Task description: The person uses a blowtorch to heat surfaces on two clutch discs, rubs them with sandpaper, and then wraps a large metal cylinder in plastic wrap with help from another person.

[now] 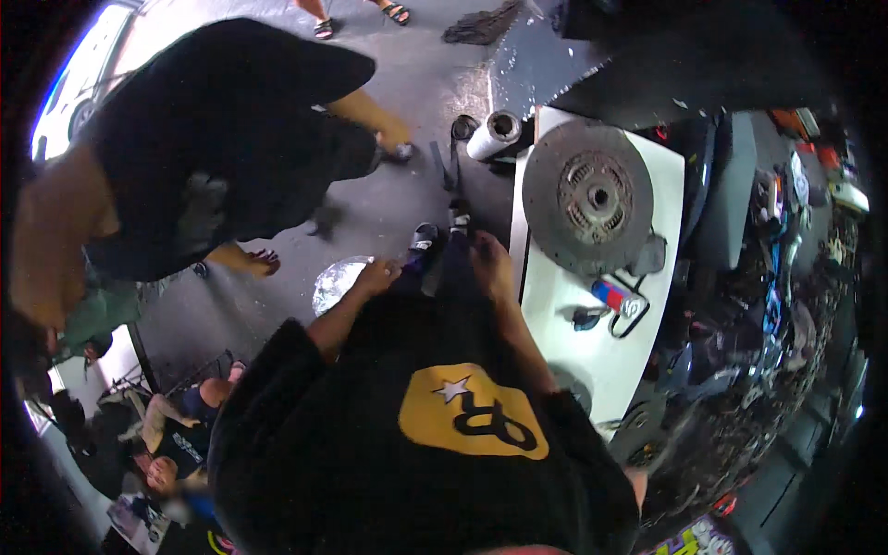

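Observation:
I look straight down my black shirt with a yellow patch (472, 421). My left hand (376, 276) hangs in front of my thigh with fingers curled; I cannot tell whether it holds anything. Beside the left edge of a white board (555, 305) is my right hand (490, 264), fingers loose and empty. On the board lies a round grey clutch disc (587, 196) with a hub hole. Below the disc sit a small red and blue object (610, 294) and a dark one (585, 317). My sandalled feet (439, 236) stand on the grey floor.
A person in a black shirt (222, 129) bends over at the left. A paper roll (495, 134) stands by the board's far end. A shiny crumpled bag (338, 282) lies on the floor. Cluttered parts and tools (786, 240) fill the right. Other feet (324, 28) show at the top.

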Demonstrator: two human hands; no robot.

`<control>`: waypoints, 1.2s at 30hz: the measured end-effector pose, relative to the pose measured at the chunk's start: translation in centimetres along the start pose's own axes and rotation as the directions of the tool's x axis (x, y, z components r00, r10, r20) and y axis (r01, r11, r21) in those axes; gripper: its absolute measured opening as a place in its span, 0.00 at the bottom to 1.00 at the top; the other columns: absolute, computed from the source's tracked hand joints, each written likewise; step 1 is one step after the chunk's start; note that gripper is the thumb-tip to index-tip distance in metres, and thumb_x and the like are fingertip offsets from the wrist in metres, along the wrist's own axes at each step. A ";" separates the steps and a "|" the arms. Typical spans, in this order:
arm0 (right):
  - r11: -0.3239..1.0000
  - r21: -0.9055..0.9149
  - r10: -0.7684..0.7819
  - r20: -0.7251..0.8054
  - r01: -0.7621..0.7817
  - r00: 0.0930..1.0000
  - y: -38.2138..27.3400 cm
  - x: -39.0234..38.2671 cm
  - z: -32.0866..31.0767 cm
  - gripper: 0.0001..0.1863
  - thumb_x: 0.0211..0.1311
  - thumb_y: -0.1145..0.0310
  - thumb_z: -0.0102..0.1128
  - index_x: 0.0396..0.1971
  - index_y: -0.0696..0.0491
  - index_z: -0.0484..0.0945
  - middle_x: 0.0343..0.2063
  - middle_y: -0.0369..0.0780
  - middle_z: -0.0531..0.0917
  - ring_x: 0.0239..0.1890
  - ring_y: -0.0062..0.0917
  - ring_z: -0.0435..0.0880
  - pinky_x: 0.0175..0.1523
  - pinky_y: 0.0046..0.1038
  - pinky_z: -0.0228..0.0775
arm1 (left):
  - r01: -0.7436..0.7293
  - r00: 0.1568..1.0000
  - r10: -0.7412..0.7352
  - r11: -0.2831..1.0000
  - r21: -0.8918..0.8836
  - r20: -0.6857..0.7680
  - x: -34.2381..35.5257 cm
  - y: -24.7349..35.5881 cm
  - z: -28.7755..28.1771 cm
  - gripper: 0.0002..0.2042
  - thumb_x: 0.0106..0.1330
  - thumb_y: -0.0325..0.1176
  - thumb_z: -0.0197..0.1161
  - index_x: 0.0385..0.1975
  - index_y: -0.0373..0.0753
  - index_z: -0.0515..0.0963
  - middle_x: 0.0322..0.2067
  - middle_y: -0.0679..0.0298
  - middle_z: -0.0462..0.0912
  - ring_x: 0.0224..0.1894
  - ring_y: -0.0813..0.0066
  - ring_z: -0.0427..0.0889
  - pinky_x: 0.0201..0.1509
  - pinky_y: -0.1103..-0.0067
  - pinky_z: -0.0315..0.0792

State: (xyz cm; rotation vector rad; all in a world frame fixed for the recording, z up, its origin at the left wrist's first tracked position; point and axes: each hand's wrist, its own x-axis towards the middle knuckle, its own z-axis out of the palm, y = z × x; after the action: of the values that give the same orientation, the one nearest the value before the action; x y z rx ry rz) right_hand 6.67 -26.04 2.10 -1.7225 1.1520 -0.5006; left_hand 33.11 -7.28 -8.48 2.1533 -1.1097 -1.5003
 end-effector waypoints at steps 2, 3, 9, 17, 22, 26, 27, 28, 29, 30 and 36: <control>0.999 -0.047 -0.014 0.087 0.018 0.996 2.6 9.3 3.7 0.23 0.63 0.67 0.66 0.58 0.52 0.75 0.44 0.49 0.86 0.47 0.46 0.85 0.54 0.41 0.76 | 0.119 0.992 -0.122 0.990 -0.074 -0.039 -2.9 -1.2 0.8 0.23 0.69 0.50 0.65 0.56 0.40 0.80 0.48 0.52 0.88 0.52 0.54 0.86 0.59 0.65 0.77; 0.982 -0.179 0.082 0.151 -0.055 0.985 3.9 14.0 4.6 0.26 0.64 0.64 0.65 0.60 0.55 0.74 0.46 0.47 0.87 0.50 0.43 0.87 0.57 0.39 0.77 | 0.151 0.983 -0.170 0.963 -0.222 -0.068 -5.0 -0.3 1.0 0.25 0.68 0.50 0.66 0.57 0.39 0.80 0.48 0.54 0.88 0.53 0.57 0.86 0.60 0.66 0.77; 0.632 -0.693 0.354 -0.140 -0.347 0.924 17.1 34.5 7.2 0.29 0.71 0.63 0.47 0.68 0.61 0.64 0.66 0.53 0.71 0.69 0.47 0.71 0.72 0.46 0.64 | 0.281 0.739 -0.562 0.758 -0.589 -0.371 -19.4 -4.2 6.7 0.23 0.72 0.38 0.64 0.62 0.30 0.73 0.44 0.53 0.88 0.47 0.67 0.87 0.53 0.73 0.80; 0.325 -0.886 0.563 -0.099 -0.330 0.821 19.6 41.0 8.8 0.19 0.62 0.55 0.66 0.49 0.49 0.86 0.52 0.45 0.87 0.60 0.39 0.83 0.73 0.48 0.55 | 0.320 0.451 -0.882 0.303 -0.898 -0.137 -24.6 7.6 14.3 0.17 0.75 0.33 0.61 0.56 0.27 0.78 0.48 0.55 0.86 0.50 0.71 0.84 0.56 0.74 0.75; 0.384 -0.916 0.406 0.056 -0.115 0.912 16.8 37.9 8.9 0.23 0.55 0.50 0.75 0.44 0.50 0.88 0.46 0.49 0.89 0.57 0.44 0.84 0.64 0.47 0.71 | 0.144 0.526 -0.790 0.449 -0.882 -0.316 -14.1 9.4 7.3 0.17 0.73 0.32 0.64 0.58 0.31 0.78 0.51 0.55 0.86 0.55 0.70 0.83 0.64 0.73 0.74; 0.410 -0.907 0.389 0.271 0.098 0.880 7.5 31.8 13.7 0.29 0.54 0.47 0.76 0.48 0.54 0.86 0.49 0.51 0.87 0.58 0.45 0.83 0.63 0.46 0.72 | -0.097 0.591 -0.723 0.375 -0.922 -0.356 -9.5 10.5 3.6 0.17 0.74 0.33 0.63 0.58 0.33 0.79 0.50 0.58 0.87 0.53 0.72 0.85 0.61 0.75 0.76; 0.417 -0.901 0.413 0.307 0.121 0.857 5.0 30.5 14.9 0.31 0.54 0.46 0.76 0.49 0.55 0.85 0.51 0.52 0.86 0.58 0.46 0.83 0.63 0.45 0.72 | -0.150 0.624 -0.695 0.343 -0.927 -0.358 -8.1 9.9 3.3 0.17 0.74 0.34 0.63 0.58 0.33 0.79 0.50 0.57 0.87 0.54 0.72 0.85 0.61 0.74 0.76; 0.428 -0.889 0.385 0.340 0.161 0.858 3.3 29.0 16.7 0.31 0.55 0.46 0.75 0.48 0.56 0.85 0.51 0.52 0.86 0.58 0.44 0.83 0.63 0.45 0.72 | -0.184 0.642 -0.687 0.293 -0.938 -0.340 -6.5 9.1 2.7 0.17 0.74 0.35 0.63 0.58 0.33 0.79 0.51 0.57 0.87 0.54 0.71 0.85 0.62 0.73 0.76; 0.439 -0.880 0.360 0.356 0.181 0.862 2.5 27.6 18.4 0.31 0.56 0.45 0.74 0.47 0.57 0.86 0.51 0.52 0.86 0.57 0.43 0.83 0.62 0.45 0.72 | -0.218 0.684 -0.645 0.266 -0.939 -0.341 -4.6 7.6 2.3 0.18 0.75 0.36 0.63 0.58 0.33 0.79 0.51 0.57 0.87 0.55 0.71 0.84 0.63 0.72 0.75; 0.454 -0.869 0.358 0.378 0.194 0.854 2.5 26.6 20.4 0.34 0.56 0.43 0.74 0.49 0.59 0.84 0.55 0.52 0.84 0.60 0.43 0.82 0.63 0.45 0.72 | -0.292 0.715 -0.605 0.197 -0.936 -0.350 -2.2 5.7 2.3 0.18 0.75 0.38 0.63 0.58 0.33 0.79 0.51 0.57 0.87 0.54 0.71 0.84 0.63 0.73 0.75; 0.651 -0.744 0.399 0.504 0.151 0.766 -2.5 19.3 36.0 0.32 0.54 0.45 0.76 0.32 0.66 0.84 0.38 0.55 0.88 0.42 0.44 0.87 0.52 0.44 0.74 | -0.321 0.695 -0.676 0.013 -0.947 -0.245 4.9 -3.3 -1.2 0.27 0.74 0.44 0.64 0.65 0.30 0.73 0.57 0.52 0.83 0.61 0.67 0.80 0.68 0.72 0.71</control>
State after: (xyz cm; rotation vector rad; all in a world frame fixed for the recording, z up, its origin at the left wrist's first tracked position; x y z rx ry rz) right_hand 43.76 -24.93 -15.04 -2.2142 0.9989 0.7801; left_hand 36.34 -8.92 -13.34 1.3593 0.6391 -0.7530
